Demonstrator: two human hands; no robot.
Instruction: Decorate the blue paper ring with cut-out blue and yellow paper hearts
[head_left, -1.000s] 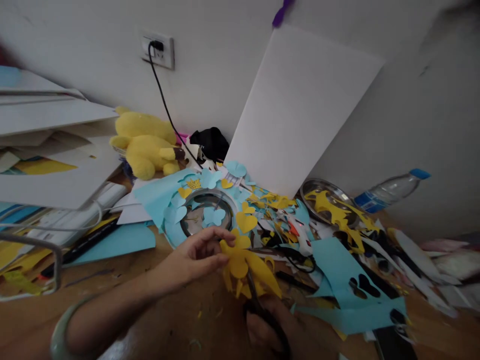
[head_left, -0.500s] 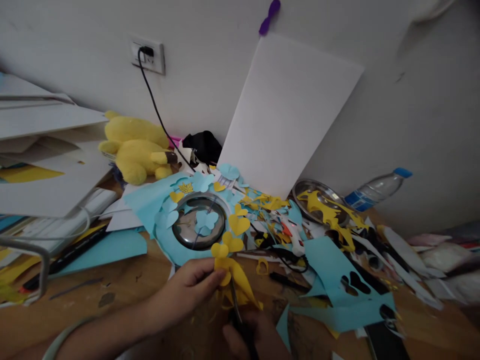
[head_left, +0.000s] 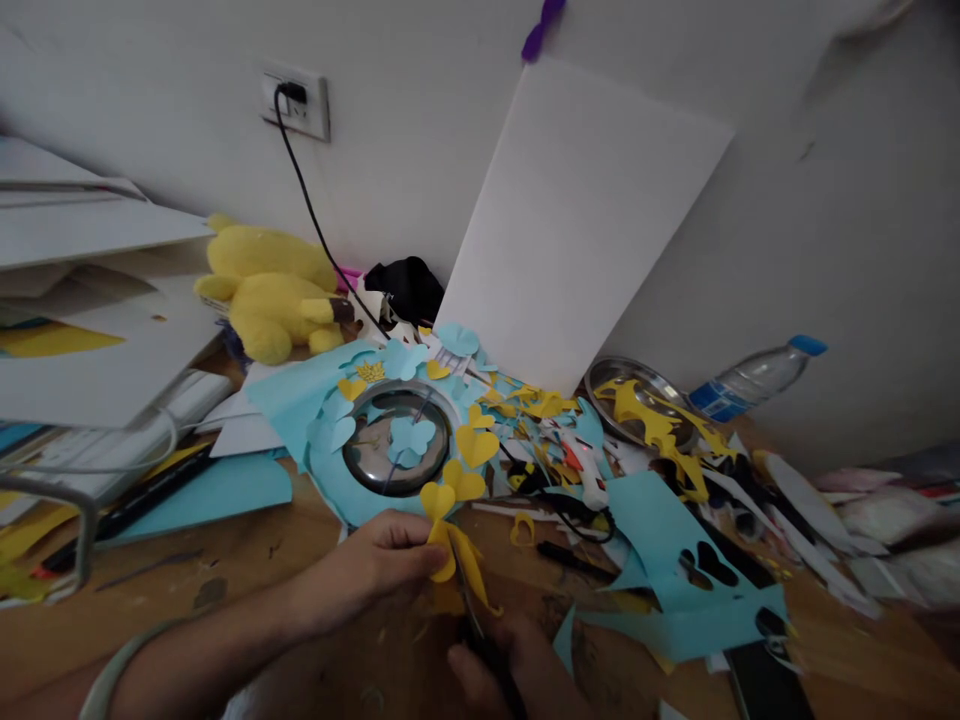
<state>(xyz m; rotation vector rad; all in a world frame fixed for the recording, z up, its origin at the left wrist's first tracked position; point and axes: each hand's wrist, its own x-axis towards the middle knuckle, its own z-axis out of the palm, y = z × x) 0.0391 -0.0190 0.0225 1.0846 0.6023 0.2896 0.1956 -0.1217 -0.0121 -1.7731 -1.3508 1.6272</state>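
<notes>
Between thumb and fingers, my left hand [head_left: 397, 560] pinches a piece of yellow paper [head_left: 444, 560] with a rounded cut edge. My right hand [head_left: 517, 660] is closed around a pair of scissors [head_left: 476, 625], whose blades point up along the yellow paper; the handles are mostly hidden. A strip of the paper curls to the right of the blades. Just beyond my left hand lie yellow paper hearts [head_left: 477, 445] and a round metal lid or dish [head_left: 396, 480] on light blue paper, with a blue paper butterfly [head_left: 411, 440] on top.
Paper scraps [head_left: 540, 402] and a hot glue gun [head_left: 589, 470] lie behind my hands. Cut light blue paper [head_left: 667, 540] is at the right, near a metal bowl [head_left: 600, 375] and a plastic bottle [head_left: 754, 385]. A yellow plush toy [head_left: 277, 290] sits back left, below a wall socket [head_left: 296, 105].
The yellow paper has turned slightly in my left hand, and its cut strip hangs narrower beside the blades. The scissors have shifted a little. Both hands keep their grip.
</notes>
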